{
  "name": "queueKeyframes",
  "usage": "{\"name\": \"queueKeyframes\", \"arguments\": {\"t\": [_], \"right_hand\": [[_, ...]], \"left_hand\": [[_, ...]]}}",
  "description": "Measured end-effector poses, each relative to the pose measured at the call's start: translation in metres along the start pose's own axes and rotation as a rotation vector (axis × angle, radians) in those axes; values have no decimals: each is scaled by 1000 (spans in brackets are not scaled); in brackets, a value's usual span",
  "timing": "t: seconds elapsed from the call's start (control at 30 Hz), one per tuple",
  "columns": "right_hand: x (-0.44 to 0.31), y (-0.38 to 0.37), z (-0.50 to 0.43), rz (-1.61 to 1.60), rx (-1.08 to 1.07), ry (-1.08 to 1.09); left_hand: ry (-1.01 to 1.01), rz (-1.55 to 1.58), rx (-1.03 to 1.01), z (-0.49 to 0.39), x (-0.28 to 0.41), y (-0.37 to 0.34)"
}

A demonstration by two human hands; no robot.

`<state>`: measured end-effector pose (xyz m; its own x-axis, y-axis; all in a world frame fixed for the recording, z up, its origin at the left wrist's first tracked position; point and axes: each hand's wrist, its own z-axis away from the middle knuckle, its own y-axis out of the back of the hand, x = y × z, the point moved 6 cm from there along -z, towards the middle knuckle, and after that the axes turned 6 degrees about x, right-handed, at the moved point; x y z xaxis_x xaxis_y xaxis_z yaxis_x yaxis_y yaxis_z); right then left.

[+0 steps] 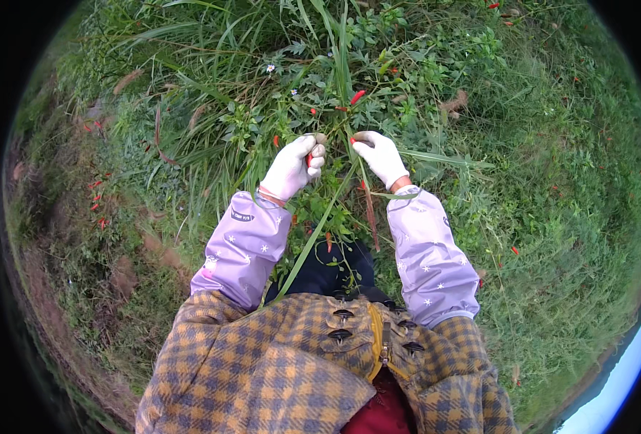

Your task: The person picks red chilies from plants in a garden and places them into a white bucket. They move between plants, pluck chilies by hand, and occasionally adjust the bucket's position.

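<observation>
My left hand (290, 169), in a white knit glove, is curled around red chili peppers (309, 159); one shows between the fingers, and how many it holds is hidden. Soiled glove fingertips on that hand touch the plant stems. My right hand (383, 157), gloved the same way, has its thumb and forefinger on a small red chili pepper (352, 140). Just beyond both hands a bright red chili pepper (358, 97) stands out among the leaves. Another, more orange one (276, 141) hangs left of my left hand.
Tall grass blades (342, 59) rise between the chili plants, and one long blade (315, 233) crosses in front of my coat. More red peppers (101, 222) dot the growth at left. A reddish dry leaf (371, 217) hangs below my right hand.
</observation>
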<state>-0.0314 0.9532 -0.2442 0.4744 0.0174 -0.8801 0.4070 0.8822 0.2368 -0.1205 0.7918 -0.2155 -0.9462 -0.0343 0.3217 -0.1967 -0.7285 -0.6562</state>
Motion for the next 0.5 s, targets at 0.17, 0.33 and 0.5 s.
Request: {"name": "queueKeyframes", "arguments": {"t": [0.17,0.33,0.5], "right_hand": [[8,-20,9,-16,35,53],[39,-12,-6,58,65,6],[1,-35,-27,-390,89,-40]], "left_hand": [[-59,-858,442,-61,-29,26],[-307,-1136,545,-81,-26,32],[-762,-1823,440,-65,-30,27]]}}
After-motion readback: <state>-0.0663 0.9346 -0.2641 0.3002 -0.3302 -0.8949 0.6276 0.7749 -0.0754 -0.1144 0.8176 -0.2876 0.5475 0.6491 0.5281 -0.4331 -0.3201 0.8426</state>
